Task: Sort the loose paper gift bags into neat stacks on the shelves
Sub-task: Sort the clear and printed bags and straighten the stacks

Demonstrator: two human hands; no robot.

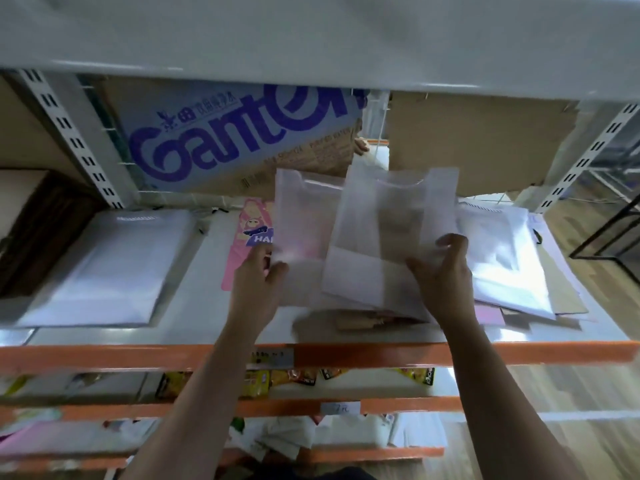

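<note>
Two bags in play over the shelf, one per hand. The left hand pinches the near left corner of one white bag, thumb on top, fingers underneath. The right hand has thumb and curled fingers clamped on the right edge of a second white bag, which overlaps the first and sits in front of it. Both are lifted off the surface, tilted up, tops pointing to the far side, and blurred, so the handles are hard to read. Beneath them a loose jumble of brown bags lies near the front edge, and a pink bag with a cartoon figure lies flat just left of the hands. A tidy white stack sits well to the left, a looser white pile to the right. This looks like the matching step: like with like, pulled from the heap. Next call, I'd say: square the two edges together, then lay the pair flat on one of the white piles without dragging the brown ones off the front lip.
</note>
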